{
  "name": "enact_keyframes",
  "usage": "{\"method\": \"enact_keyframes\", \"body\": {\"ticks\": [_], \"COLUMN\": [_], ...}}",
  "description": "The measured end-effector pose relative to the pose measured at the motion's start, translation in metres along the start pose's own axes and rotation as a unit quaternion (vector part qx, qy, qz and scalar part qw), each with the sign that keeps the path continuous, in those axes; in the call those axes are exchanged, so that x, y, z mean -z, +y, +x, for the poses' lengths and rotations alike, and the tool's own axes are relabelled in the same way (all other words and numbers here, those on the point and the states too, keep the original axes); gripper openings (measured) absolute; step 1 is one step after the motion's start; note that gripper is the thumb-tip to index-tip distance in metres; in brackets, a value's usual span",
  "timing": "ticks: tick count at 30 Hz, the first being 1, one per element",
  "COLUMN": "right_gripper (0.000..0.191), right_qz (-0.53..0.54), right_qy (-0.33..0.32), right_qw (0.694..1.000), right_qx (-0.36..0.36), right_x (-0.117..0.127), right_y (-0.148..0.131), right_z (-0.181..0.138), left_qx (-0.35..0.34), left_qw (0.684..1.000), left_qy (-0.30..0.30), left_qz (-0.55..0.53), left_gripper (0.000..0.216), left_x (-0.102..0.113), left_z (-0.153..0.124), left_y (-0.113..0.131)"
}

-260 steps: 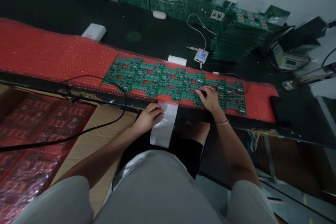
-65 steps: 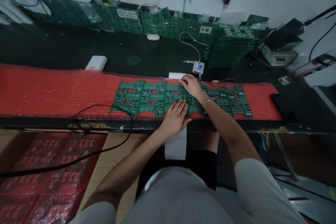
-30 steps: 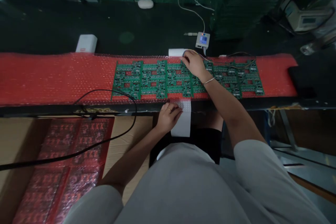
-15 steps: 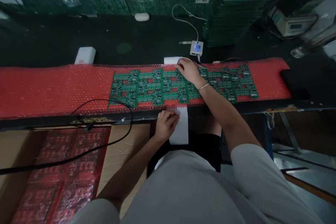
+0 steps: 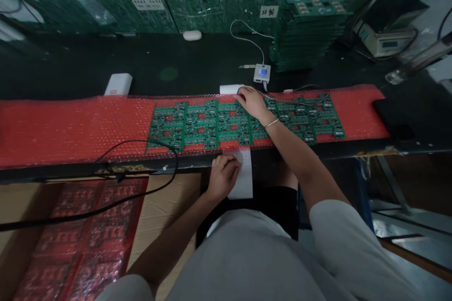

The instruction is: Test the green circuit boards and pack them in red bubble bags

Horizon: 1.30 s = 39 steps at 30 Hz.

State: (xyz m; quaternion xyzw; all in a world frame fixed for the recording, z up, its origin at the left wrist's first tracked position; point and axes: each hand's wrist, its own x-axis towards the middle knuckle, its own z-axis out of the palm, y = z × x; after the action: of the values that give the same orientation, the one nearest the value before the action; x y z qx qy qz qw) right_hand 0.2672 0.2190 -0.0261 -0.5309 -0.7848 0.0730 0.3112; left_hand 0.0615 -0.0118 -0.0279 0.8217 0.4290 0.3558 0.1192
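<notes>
A row of joined green circuit boards lies on red bubble wrap along the bench's near edge. My right hand rests over the boards' back edge, fingers pinched beside thin wires; what they hold is hidden. A white strip of label sheet hangs over the front edge near my lap. Beside its left border is my left hand, fingers curled together; anything inside them is too small to make out. Behind the boards, a white roll or strip end pokes out next to my right fingertips.
A small white device with a lit screen sits behind the boards, cabled. Further back are a tall stack of green boards and a white power bank. A black cable loops at left above a carton of red-wrapped boards.
The head view has tilted up slightly, so the bench sits lower in the picture. My left fingers look a little more curled; the right hand stays at the same spot over the boards.
</notes>
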Motion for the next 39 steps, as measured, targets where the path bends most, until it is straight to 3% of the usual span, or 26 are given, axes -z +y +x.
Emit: {"method": "enact_keyframes", "body": {"ticks": [3, 6, 10, 13, 17, 24, 29, 34, 39], "right_gripper": [0.019, 0.021, 0.024, 0.027, 0.028, 0.027, 0.027, 0.029, 0.029], "right_qz": [0.005, 0.019, 0.051, 0.061, 0.060, 0.063, 0.077, 0.108, 0.135], "right_qy": [0.007, 0.027, 0.082, 0.093, 0.087, 0.090, 0.097, 0.096, 0.061], "right_qw": [1.000, 0.999, 0.995, 0.994, 0.994, 0.994, 0.992, 0.988, 0.989], "right_qx": [0.006, 0.011, 0.003, -0.005, -0.012, -0.011, -0.023, -0.045, 0.008], "right_x": [0.001, 0.003, 0.005, 0.003, 0.000, -0.003, -0.003, 0.022, 0.049], "right_y": [-0.001, -0.002, -0.001, -0.001, 0.000, 0.003, 0.002, -0.011, -0.039], "right_z": [-0.001, -0.002, -0.003, -0.002, 0.000, -0.001, 0.002, 0.003, -0.041], "left_qx": [0.025, 0.059, 0.093, 0.088, 0.078, 0.095, 0.000, -0.031, -0.021], "left_qw": [0.998, 0.995, 0.993, 0.989, 0.986, 0.984, 0.987, 0.978, 0.980], "left_qy": [-0.007, 0.004, -0.060, -0.121, -0.145, -0.127, -0.137, -0.170, -0.174], "left_qz": [-0.049, -0.077, -0.032, -0.013, 0.014, 0.075, 0.083, 0.113, 0.093], "left_gripper": [0.009, 0.009, 0.012, 0.015, 0.016, 0.009, 0.030, 0.040, 0.043], "left_x": [0.017, 0.021, 0.003, -0.015, -0.028, -0.035, -0.023, -0.015, -0.018], "left_z": [0.034, 0.091, 0.163, 0.190, 0.198, 0.198, 0.177, 0.160, 0.161], "left_y": [-0.003, -0.027, -0.068, -0.086, -0.093, -0.093, -0.083, -0.081, -0.085]}}
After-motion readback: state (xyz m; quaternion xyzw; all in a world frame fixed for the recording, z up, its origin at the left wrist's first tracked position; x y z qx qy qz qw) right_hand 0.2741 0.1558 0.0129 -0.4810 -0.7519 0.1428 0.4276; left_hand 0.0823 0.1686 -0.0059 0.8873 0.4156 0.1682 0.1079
